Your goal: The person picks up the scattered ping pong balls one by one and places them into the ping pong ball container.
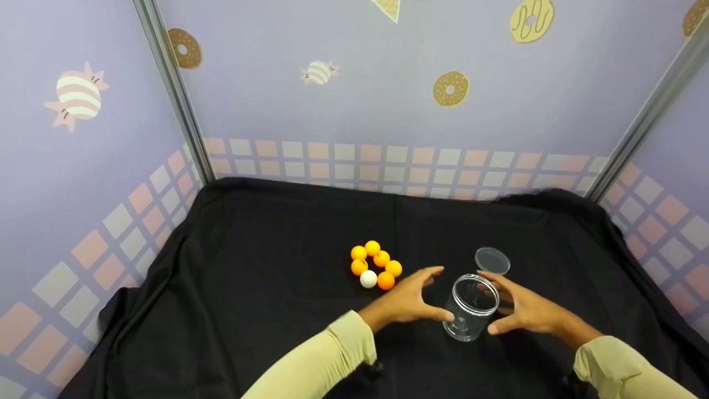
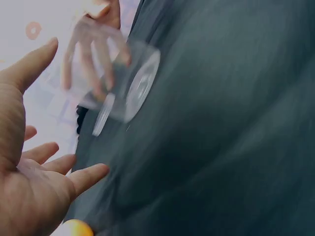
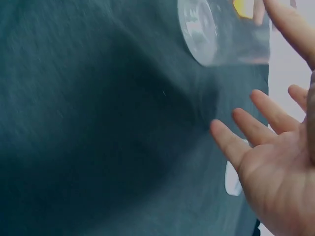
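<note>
Jar (image 1: pixel 466 321), transparent, is between left hand (image 1: pixel 407 299) and right hand (image 1: pixel 529 310); each grip is apart, fingers extended. Lid (image 1: pixel 492 260) lies on black cloth (image 1: pixel 266 288) beyond.

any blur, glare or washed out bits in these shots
Head view: fairly even light, white ball reasonably clear, bright glints along the rim of the jar; left wrist view: jar soft and hazy, wall washed out to a pale glow; right wrist view: bright highlights on the jar's base, a broad dark patch across the cloth.
</note>
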`<state>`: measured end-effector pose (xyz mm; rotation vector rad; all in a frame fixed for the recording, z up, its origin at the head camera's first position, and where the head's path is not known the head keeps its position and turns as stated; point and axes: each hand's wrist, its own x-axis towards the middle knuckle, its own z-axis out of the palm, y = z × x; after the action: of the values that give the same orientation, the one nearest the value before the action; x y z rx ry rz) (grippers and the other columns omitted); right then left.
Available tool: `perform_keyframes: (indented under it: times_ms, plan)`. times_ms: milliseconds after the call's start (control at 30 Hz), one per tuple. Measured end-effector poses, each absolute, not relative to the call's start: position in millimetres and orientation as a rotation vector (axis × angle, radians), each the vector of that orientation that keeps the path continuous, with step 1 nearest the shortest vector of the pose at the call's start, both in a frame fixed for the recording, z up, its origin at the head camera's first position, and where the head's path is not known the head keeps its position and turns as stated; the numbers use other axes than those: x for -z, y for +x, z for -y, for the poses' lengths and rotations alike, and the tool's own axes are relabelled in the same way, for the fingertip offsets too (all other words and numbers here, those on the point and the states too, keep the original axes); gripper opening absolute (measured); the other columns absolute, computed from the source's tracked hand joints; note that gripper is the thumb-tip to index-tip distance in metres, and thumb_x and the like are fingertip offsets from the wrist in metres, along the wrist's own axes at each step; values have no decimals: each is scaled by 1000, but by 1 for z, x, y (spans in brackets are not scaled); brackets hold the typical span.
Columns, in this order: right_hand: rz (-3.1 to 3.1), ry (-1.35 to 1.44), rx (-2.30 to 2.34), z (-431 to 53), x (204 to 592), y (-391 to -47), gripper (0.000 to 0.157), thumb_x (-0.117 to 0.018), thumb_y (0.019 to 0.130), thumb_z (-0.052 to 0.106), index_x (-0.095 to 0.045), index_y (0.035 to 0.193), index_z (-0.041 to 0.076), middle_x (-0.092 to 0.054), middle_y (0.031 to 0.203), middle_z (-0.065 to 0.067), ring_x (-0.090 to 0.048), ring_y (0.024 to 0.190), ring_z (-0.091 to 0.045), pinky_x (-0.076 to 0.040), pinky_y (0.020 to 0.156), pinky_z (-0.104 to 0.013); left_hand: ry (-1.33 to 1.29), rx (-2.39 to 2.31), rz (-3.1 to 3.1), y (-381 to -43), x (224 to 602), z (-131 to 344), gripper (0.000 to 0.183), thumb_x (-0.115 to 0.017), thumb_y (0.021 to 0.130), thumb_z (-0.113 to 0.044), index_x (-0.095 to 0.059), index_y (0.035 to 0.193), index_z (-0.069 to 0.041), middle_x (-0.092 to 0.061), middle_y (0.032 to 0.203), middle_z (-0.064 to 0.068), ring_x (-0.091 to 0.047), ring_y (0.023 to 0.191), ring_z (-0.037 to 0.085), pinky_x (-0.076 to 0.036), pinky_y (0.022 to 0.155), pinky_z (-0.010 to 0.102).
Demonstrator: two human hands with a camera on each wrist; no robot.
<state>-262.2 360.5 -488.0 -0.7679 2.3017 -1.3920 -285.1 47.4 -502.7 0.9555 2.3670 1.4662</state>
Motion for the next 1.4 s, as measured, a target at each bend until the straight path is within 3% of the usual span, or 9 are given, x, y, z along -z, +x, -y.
perform_keyframes:
  times_ms: [167,267,367,533,767,1400]
  plan:
    - [-2221,-777,1522,-352,496,-257,107,-85,76,0,-20,161,6,-31,156,-37,-36,148,-38,-47,110,-35,927,-1554,-2298,-276,511,-64,98,-91,74,-35,-40,156,-20,-49,156,3,-51,142,28,-40,117,33]
    - [-2216,-782,1574,-347,500,-255,103,-85,75,-2,-25,159,7,-31,154,-39,-41,145,-36,-49,104,-28,942,-1594,-2276,-273,514,-70,96,-91,76,-33,-40,156,-18,-51,154,-2,-50,142,26,-39,118,32]
    - [-2224,-794,1608,-343,503,-253,100,-85,75,-3,-29,157,5,-34,152,-40,-44,142,-39,-52,101,-28,955,-1638,-2234,-272,514,-73,91,-91,77,-29,-44,154,-16,-53,152,-4,-51,141,21,-39,117,31]
    - [-2236,-837,1643,-336,502,-251,94,-85,75,-4,-33,153,-2,-41,147,-41,-51,136,-43,-54,99,-26,972,-1697,-2157,-270,513,-75,78,-89,79,-21,-51,147,-11,-57,149,4,-55,136,14,-44,113,30]
    - [-2232,-874,1654,-331,500,-251,90,-83,75,-7,-37,152,-1,-50,140,-40,-62,129,-30,-55,98,-28,940,-1680,-2179,-270,510,-73,71,-87,82,-20,-53,143,-10,-60,145,3,-59,130,8,-46,109,25]
    - [-2176,-864,1684,-310,497,-249,89,-85,74,-6,-38,150,-3,-49,143,-37,-60,130,-31,-55,99,-31,943,-1668,-2186,-264,500,-52,70,-87,81,-22,-54,141,-10,-62,142,4,-62,128,11,-48,108,30]
